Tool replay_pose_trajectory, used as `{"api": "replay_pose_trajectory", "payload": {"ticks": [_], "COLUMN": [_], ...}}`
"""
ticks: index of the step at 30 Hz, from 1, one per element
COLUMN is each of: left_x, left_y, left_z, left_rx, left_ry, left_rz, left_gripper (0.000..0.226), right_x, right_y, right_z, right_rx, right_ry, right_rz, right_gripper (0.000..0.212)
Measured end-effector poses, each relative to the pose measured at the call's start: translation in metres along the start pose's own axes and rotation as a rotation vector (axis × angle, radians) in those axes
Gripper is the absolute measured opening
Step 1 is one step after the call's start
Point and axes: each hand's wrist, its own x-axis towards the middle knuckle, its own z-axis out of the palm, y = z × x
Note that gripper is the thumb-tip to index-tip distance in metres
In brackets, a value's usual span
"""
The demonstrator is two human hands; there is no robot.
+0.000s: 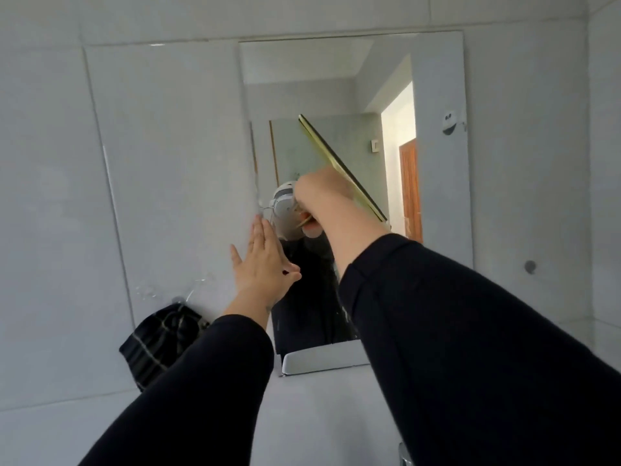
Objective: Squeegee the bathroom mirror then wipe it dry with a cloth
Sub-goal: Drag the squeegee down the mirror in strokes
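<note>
Two dark sleeves reach up from below. Left grip released, fingers flat and straight, pressed at the mirror's left edge. Right grip, above and right of the left, clenched on the squeegee; its blade slants up-left to down-right against the glass. Cloth, dark plaid, hangs on the tiled wall below-left of the left grip.

Tiled wall carries a mirror — a dark checked cloth hangs against the tiles, lower left.
</note>
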Motion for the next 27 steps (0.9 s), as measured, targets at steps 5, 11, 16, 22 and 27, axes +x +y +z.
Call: {"api": "replay_pose_trajectory", "payload": {"ticks": [5,11,16,22,27], "left_x": [0.003,-0.018,-0.021,-0.035,-0.044], "left_y": [-0.016,-0.014,-0.017,-0.012,-0.007], "left_z": [0.005,0.002,0.034,0.04,0.048], "left_rx": [-0.027,-0.047,-0.086,-0.118,-0.14], "left_ry": [-0.034,-0.091,-0.071,-0.061,-0.055], "left_rz": [0.064,0.046,0.012,-0.032,-0.057], "left_gripper": [0.102,0.065,0.091,0.11,0.107], "right_x": [-0.009,-0.036,-0.048,-0.058,-0.05], "right_y": [-0.007,-0.012,0.013,0.049,0.065], "right_z": [0.033,0.053,0.039,0.016,0.004], "right_rx": [0.027,-0.062,-0.301,-0.75,-0.891], "right_ry": [0.014,-0.066,-0.05,-0.018,0.036], "right_rz": [0.014,-0.072,-0.199,-0.467,-0.545], "right_gripper": [0.059,0.065,0.061,0.068,0.073]}}
